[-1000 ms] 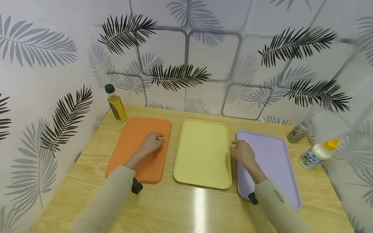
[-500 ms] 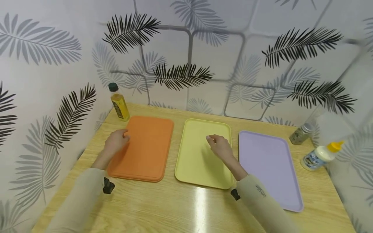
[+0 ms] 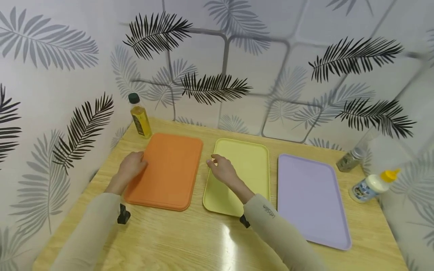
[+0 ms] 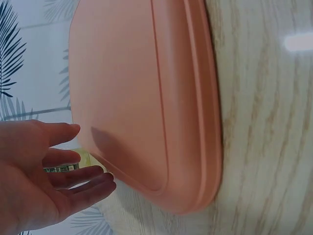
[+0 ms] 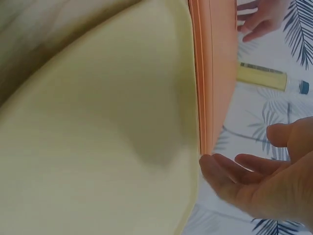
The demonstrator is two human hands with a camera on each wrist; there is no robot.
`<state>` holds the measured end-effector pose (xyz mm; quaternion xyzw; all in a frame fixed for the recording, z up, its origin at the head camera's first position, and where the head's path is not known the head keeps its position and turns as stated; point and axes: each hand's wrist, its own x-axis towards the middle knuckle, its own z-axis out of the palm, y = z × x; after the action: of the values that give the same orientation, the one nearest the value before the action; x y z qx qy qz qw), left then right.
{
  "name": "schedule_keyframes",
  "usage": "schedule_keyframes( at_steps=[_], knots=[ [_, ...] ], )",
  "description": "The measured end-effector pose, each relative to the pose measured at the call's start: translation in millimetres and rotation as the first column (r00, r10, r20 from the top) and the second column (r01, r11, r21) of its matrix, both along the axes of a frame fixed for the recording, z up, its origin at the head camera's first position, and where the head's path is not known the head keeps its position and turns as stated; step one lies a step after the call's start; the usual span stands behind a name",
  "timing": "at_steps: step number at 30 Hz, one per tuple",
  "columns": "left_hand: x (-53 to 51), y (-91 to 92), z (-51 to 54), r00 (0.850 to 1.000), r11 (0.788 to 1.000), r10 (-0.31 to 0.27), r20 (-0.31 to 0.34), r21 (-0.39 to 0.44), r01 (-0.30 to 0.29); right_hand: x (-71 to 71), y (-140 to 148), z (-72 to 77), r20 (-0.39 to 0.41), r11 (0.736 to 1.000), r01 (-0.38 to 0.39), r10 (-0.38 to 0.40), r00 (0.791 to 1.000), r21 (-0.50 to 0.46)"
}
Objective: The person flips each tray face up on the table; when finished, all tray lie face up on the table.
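Note:
An orange tray (image 3: 169, 169) lies on the table at the left, its smooth rounded side up as if face down. My left hand (image 3: 131, 166) is at its left edge, with fingers loosely extended and a gap between thumb and fingers in the left wrist view; whether a fingertip touches the edge I cannot tell. A yellow tray (image 3: 244, 158) lies in the middle, raised rim up. Above its left rim hovers my right hand (image 3: 222, 170), fingers slightly bent and apart from the thumb, holding nothing. To the right rests a purple tray (image 3: 310, 199).
An oil bottle (image 3: 140, 121) with a dark green cap stands behind the orange tray. Beyond the purple tray are a small spice jar (image 3: 350, 159) and a white glue bottle (image 3: 370, 187) with a yellow nozzle. A patterned wall (image 3: 200, 120) closes off the back of the table.
My left hand has moved left from above the orange tray to its left edge. My right hand has crossed leftward from the purple tray's edge to the yellow tray's left rim.

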<state>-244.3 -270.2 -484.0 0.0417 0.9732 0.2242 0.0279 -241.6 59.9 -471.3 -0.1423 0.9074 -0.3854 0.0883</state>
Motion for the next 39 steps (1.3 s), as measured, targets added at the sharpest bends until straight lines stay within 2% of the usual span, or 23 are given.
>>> schedule_keyframes(
  at_steps=[4,7,12,17,24,31,35,39],
  knots=[
    [-1.2,-1.4,-1.0,1.0,1.0,-0.02,0.021,0.012,0.02,0.2,-20.1,-2.4,0.06,0.997,-0.046,0.05,0.997,-0.062],
    [-1.7,-1.2,-2.6,0.999,1.0,-0.021,0.045,0.011,0.02,0.1,-31.4,-4.6,0.081,0.996,-0.052,0.058,0.995,-0.074],
    [-4.3,1.1,-4.9,0.996,0.999,-0.045,0.077,-0.02,0.046,-1.5,-45.2,-10.4,0.09,0.997,-0.035,0.04,0.995,-0.063],
    [-4.9,2.5,-4.7,0.994,0.997,-0.057,0.093,-0.05,0.062,-2.4,-54.8,-16.6,0.135,0.997,-0.014,0.024,0.991,-0.074],
    [-4.6,2.3,-2.7,0.995,0.996,-0.051,0.083,-0.07,0.057,-1.4,-64.7,-14.3,0.186,0.999,0.01,-0.001,0.983,-0.046],
    [-6.8,6.9,0.9,0.996,0.995,-0.057,0.074,-0.078,0.063,0.0,-70.2,-17.4,0.16,0.999,0.042,-0.042,0.986,0.005],
    [-9.1,3.6,-2.7,0.995,0.997,-0.045,0.087,-0.056,0.05,3.9,-71.5,-17.1,0.234,0.992,0.096,-0.076,0.969,-0.079],
    [-10.6,-3.3,-8.8,0.993,1.0,-0.017,0.113,-0.009,0.018,9.0,-72.8,-16.8,0.309,0.962,0.167,-0.095,0.946,-0.218]
  ],
)
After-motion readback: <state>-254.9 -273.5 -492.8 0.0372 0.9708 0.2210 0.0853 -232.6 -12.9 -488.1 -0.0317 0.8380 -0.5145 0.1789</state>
